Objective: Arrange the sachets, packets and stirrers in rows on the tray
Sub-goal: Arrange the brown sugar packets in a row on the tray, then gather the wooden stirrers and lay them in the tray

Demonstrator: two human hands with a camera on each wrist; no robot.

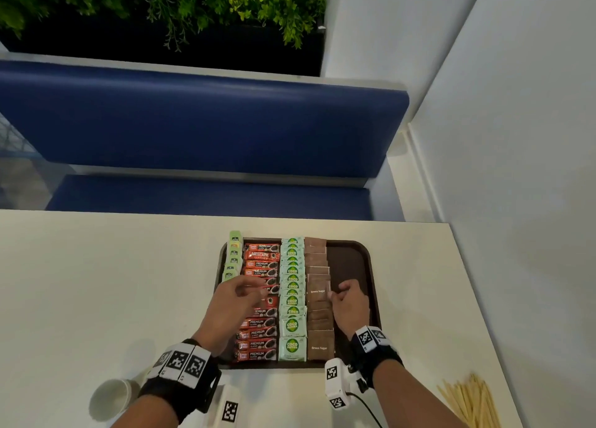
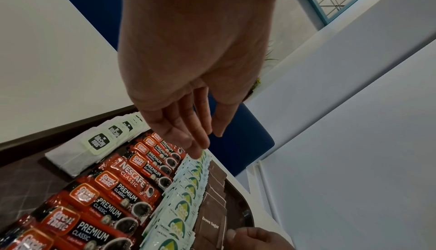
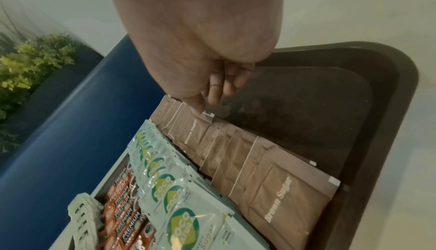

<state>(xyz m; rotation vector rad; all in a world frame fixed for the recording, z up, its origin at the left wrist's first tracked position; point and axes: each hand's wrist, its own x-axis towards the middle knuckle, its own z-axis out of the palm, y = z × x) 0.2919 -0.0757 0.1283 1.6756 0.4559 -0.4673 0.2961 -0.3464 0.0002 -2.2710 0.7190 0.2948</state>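
Right hand (image 1: 350, 302) pinches corner of brown paper sugar sachet (image 3: 188, 134) mid-row on dark brown plastic tray (image 1: 361, 250). Left hand (image 1: 235, 295) hovers, fingers loose, empty. Advice: square edge with neighbours, keep overlap even; wooden stirrers (image 1: 471, 402) wait on tabletop.

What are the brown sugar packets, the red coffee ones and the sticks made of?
Brown sugar packets: likely matte paper; creased, no shine.
Red coffee packets: probably plastic film; glossy highlights.
Sticks: pale, thin, seemingly wood.
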